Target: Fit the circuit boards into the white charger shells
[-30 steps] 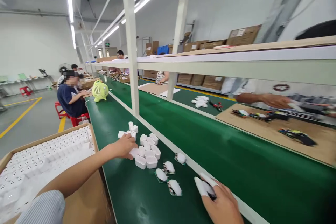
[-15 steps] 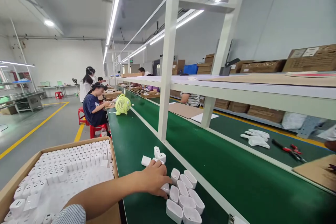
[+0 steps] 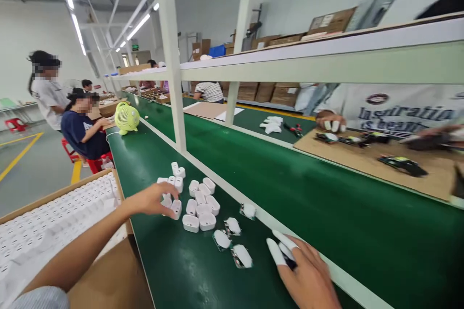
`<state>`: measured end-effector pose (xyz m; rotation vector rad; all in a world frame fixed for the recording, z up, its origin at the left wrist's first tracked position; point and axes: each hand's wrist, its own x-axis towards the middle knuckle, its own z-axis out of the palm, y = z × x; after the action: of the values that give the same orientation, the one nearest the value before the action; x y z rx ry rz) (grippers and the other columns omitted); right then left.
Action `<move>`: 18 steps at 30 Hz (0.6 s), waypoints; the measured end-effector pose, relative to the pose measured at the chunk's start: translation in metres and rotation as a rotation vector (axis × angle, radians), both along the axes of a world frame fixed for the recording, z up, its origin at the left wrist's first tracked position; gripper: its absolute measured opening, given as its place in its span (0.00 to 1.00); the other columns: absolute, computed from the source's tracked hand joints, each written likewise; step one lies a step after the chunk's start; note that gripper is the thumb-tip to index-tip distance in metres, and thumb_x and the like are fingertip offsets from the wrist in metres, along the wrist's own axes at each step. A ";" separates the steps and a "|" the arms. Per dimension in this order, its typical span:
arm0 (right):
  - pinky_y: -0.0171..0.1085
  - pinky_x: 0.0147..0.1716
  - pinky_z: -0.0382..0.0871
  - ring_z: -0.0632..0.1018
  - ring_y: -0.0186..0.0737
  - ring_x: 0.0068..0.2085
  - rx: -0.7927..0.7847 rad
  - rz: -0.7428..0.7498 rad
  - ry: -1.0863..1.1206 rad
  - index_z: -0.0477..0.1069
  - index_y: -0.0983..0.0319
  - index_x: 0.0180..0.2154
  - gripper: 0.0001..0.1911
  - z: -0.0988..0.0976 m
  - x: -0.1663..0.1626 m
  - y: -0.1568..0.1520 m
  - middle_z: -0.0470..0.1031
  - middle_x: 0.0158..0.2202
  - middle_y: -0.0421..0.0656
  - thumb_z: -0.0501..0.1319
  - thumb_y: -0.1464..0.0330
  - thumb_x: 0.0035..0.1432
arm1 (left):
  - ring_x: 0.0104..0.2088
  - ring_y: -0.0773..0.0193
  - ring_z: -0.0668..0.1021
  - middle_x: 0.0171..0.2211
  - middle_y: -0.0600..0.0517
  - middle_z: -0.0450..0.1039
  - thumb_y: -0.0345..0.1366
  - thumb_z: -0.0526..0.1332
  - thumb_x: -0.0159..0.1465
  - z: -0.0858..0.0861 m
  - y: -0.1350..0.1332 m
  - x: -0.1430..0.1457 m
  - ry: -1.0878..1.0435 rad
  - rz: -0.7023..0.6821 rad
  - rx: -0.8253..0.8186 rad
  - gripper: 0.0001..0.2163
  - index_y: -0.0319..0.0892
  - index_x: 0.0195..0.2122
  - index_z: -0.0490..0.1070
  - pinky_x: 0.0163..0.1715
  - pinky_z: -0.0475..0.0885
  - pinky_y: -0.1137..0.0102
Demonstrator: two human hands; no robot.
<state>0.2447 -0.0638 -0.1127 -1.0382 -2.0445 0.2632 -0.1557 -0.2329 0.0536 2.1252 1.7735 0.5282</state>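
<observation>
My left hand (image 3: 154, 199) has its thumb and forefinger around a white charger housing (image 3: 177, 209) on the green bench. Further upright housings (image 3: 178, 183) stand just beyond it. To its right is a cluster of open white plastic shells (image 3: 207, 221), hollow side up. Small circuit boards with white tops (image 3: 242, 256) lie between my two hands. White finger cots cover fingertips of my right hand (image 3: 304, 265), which is low over the bench near its middle rail. A small dark object (image 3: 290, 262) shows between those fingers; its kind is unclear.
A carton of white housings (image 3: 54, 217) stands at the bench's left edge. A green fan (image 3: 126, 118) sits further along. White posts (image 3: 170, 58) carry a shelf (image 3: 308, 58). Opposite, a co-worker's hand (image 3: 330, 120) is over a brown board (image 3: 362, 164). Other people sit or stand further back.
The view has swung right and down. My right hand, the circuit boards and the co-worker opposite have come into view. My left hand remains at the housings beside the shells.
</observation>
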 end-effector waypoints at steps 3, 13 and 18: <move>0.53 0.46 0.74 0.80 0.58 0.50 0.051 0.030 -0.034 0.77 0.60 0.43 0.20 0.005 -0.004 -0.002 0.82 0.47 0.52 0.52 0.55 0.68 | 0.44 0.53 0.78 0.49 0.48 0.75 0.50 0.76 0.54 0.010 -0.016 -0.020 -0.061 0.220 -0.089 0.27 0.45 0.51 0.73 0.41 0.75 0.65; 0.51 0.49 0.75 0.80 0.54 0.51 0.132 0.065 0.041 0.73 0.57 0.52 0.14 0.029 -0.001 -0.012 0.79 0.51 0.50 0.55 0.60 0.71 | 0.42 0.55 0.80 0.49 0.47 0.76 0.38 0.64 0.66 -0.015 -0.022 -0.028 -0.163 0.213 -0.162 0.17 0.46 0.55 0.71 0.43 0.77 0.61; 0.49 0.57 0.72 0.76 0.50 0.58 0.072 0.310 -0.030 0.68 0.56 0.61 0.19 0.093 -0.083 -0.028 0.75 0.58 0.49 0.56 0.66 0.71 | 0.57 0.46 0.75 0.61 0.44 0.70 0.36 0.67 0.64 -0.032 -0.002 -0.047 0.013 0.169 -0.009 0.24 0.48 0.61 0.69 0.53 0.74 0.56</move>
<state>0.1613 -0.0922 -0.0201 -0.6828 -2.2225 0.3310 -0.2029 -0.2353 0.0214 1.9880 1.9701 0.5492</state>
